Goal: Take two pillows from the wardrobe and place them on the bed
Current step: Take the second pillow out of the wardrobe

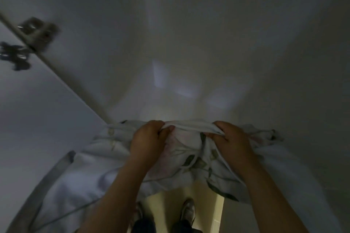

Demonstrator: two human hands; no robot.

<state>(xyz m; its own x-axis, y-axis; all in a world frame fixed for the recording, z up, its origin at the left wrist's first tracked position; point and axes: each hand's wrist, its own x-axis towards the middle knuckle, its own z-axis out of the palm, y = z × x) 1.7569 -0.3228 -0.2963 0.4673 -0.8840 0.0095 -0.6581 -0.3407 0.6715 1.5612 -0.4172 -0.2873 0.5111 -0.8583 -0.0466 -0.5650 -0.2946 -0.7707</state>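
Observation:
A white pillow [191, 149] with a green leaf print sits at the front edge of a dim, pale wardrobe compartment [170, 43]. My left hand [147, 142] grips a fold of its upper edge, fingers curled round the fabric. My right hand [231, 142] grips the same edge a little to the right. The pillow's lower part sags between my forearms. A plain white, softer piece [79, 174], pillow or bedding, lies at the lower left under the printed one; I cannot tell which.
The open white wardrobe door [37, 109] stands at the left, with blurred metal hinges [36, 28] near its top. The compartment's right wall [312, 81] is close by. My shoes [187, 212] stand on a pale yellowish floor below.

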